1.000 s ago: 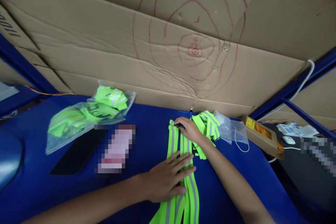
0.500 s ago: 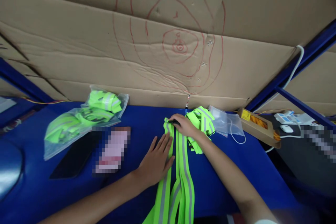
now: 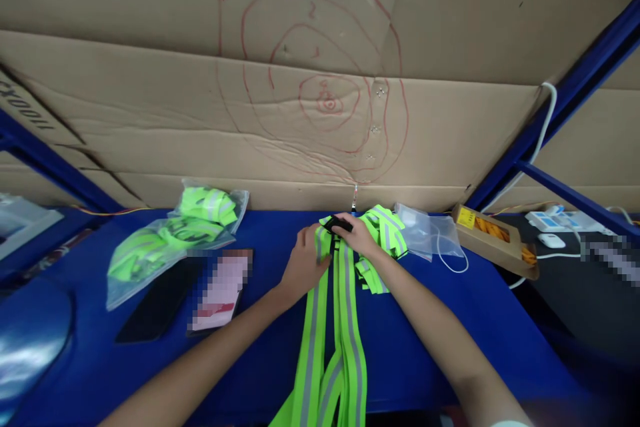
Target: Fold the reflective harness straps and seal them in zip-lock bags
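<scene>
A cardboard wall (image 3: 150, 113) with red rings drawn on it stands along the back of a blue table (image 3: 410, 347). Long bright green straps (image 3: 313, 340), each with a grey stripe, run down the middle of the table from the hands towards the near edge. The person's arms reach in on both sides of them. The left hand (image 3: 303, 267) lies over the far part of the leftmost strap, fingers together and partly curled, thumb across the strap — whether it grips or only presses, I cannot tell. The right hand (image 3: 357, 237) is closed, thumb and fingers holding a black clip (image 3: 337, 223) at the far end of the straps. To the left, clear bags (image 3: 170, 247) hold folded green straps of the same sort. On the right, a cardboard box (image 3: 493, 250) with a window and a yellow label contains something orange, part of it showing at the near end. Between box and right hand are a clear bag (image 3: 420, 230) and, just beside the hand, a loose heap of green straps (image 3: 386, 233). A phone (image 3: 223, 293), its screen blurred, lies left of the left hand; a white mouse (image 3: 551, 240) sits beyond the box.
</scene>
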The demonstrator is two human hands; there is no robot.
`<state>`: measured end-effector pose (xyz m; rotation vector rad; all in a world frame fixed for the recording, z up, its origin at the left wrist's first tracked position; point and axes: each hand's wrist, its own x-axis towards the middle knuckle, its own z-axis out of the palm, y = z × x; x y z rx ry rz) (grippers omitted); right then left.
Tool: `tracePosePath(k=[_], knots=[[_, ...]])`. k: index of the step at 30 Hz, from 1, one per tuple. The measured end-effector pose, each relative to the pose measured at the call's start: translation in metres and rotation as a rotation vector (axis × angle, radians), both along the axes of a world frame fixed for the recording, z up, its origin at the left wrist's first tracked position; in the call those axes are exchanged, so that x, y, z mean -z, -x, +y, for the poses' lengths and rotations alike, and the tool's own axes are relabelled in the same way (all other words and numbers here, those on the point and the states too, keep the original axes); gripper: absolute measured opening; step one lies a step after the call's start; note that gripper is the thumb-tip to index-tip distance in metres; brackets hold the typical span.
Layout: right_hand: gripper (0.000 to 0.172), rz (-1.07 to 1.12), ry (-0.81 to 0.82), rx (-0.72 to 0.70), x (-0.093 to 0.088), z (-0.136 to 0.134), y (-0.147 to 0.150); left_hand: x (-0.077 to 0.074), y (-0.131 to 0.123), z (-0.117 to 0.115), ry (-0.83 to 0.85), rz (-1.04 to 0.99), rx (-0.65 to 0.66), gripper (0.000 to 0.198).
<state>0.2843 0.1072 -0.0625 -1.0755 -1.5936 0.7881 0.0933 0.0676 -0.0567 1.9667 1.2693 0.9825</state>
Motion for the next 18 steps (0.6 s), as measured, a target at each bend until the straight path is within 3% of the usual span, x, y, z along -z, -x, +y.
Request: tracePosePath(k=[4, 9, 13, 18], knots=[[0.032, 0.135, 0.082, 0.067, -0.004, 0.001, -0.001, 0.004, 0.006, 0.016, 0.237, -0.211, 0.006, 0.075], [0.044, 0.276, 0.187, 0.117, -0.010, -0.003, 0.001, -0.017, 0.016, 0.021, 0.426, -0.288, 0.216, 0.065], [0.054, 0.332, 0.245, 0.133, -0.010, -0.003, 0.003, -0.022, 0.014, 0.024, 0.425, -0.290, 0.266, 0.059], [0.057, 0.336, 0.237, 0.164, -0.010, -0.003, 0.007, -0.010, 0.007, 0.029, 0.324, -0.264, 0.254, 0.031]])
